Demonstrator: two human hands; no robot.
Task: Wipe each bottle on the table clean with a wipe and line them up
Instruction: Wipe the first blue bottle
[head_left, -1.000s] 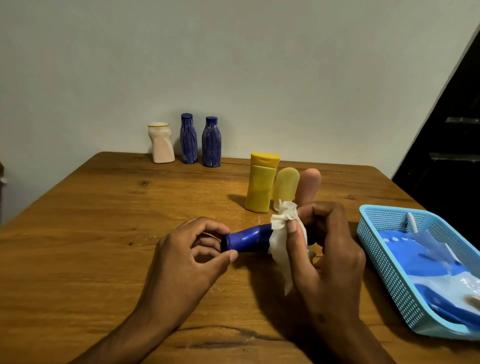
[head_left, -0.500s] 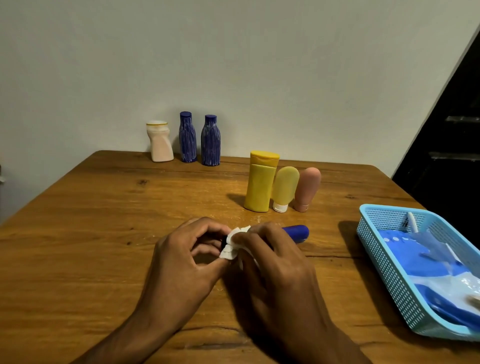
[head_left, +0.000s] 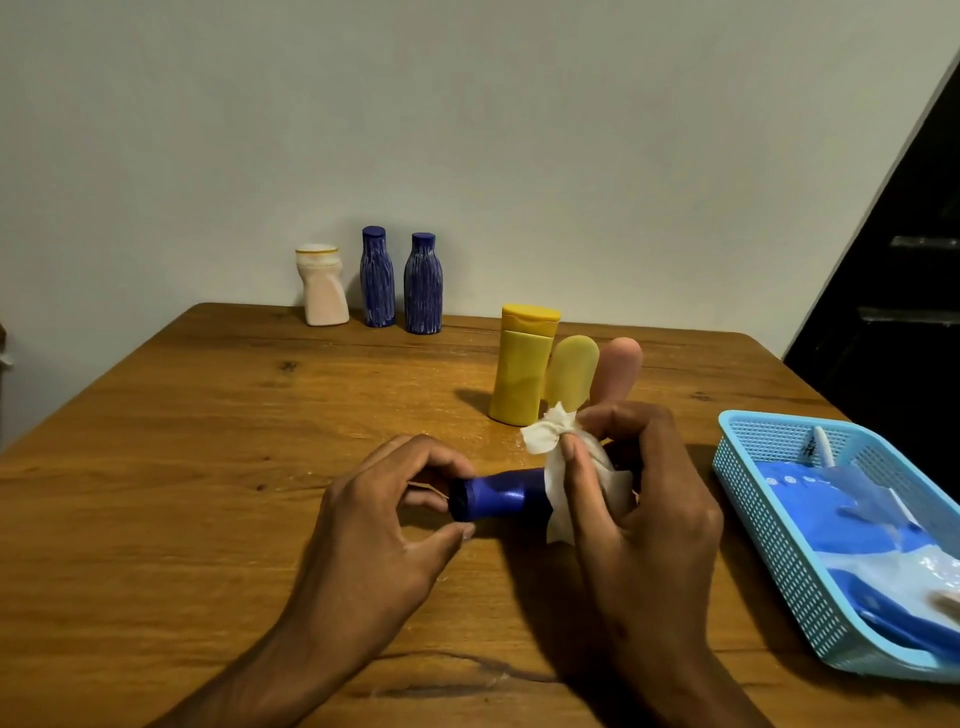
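Note:
A dark blue bottle (head_left: 493, 496) lies sideways just above the wooden table (head_left: 182, 467). My left hand (head_left: 374, 525) pinches its cap end between thumb and fingers. My right hand (head_left: 639, 499) grips a white wipe (head_left: 558, 467) wrapped round the bottle's right half, which it hides. Behind them stand a yellow bottle (head_left: 524, 364), a pale yellow tube (head_left: 571, 371) and a pink tube (head_left: 618, 366). At the table's back edge, a white bottle (head_left: 322, 286) and two blue striped bottles (head_left: 377, 277) (head_left: 423, 283) stand in a row.
A light blue plastic basket (head_left: 769, 525) holding a blue wipe pack sits at the right edge of the table. A plain wall runs behind the table, and a dark opening shows at the far right.
My right hand slid the wipe left along the bottle to the cap end, then back right to the bottle's far half. My left hand kept its hold on the cap.

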